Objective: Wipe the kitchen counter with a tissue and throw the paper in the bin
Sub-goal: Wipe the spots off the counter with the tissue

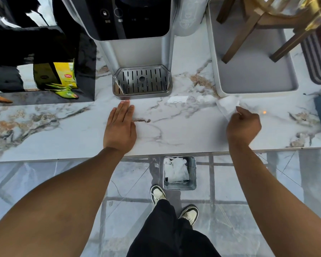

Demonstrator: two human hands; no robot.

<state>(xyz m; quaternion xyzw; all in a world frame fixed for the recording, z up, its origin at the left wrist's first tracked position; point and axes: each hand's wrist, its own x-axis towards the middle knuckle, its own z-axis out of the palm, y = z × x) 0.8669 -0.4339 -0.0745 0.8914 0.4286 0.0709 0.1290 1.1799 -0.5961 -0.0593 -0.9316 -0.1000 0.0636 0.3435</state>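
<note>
A white marble counter (174, 127) with grey and brown veins runs across the view. My right hand (244, 124) is closed on a white tissue (228, 104), which lies against the counter just below the corner of a grey tray. Flat on the counter, fingers together, my left hand (120, 127) rests in front of the water dispenser and holds nothing. On the floor below the counter's front edge stands a small square metal bin (194, 171) with several crumpled white papers inside.
A grey water dispenser (137, 52) with a slotted drip tray (142, 81) stands at the back centre. Left of it sits a yellow tea box (63, 75); right is a grey tray (248, 71) holding a wooden stand. My feet stand beside the bin.
</note>
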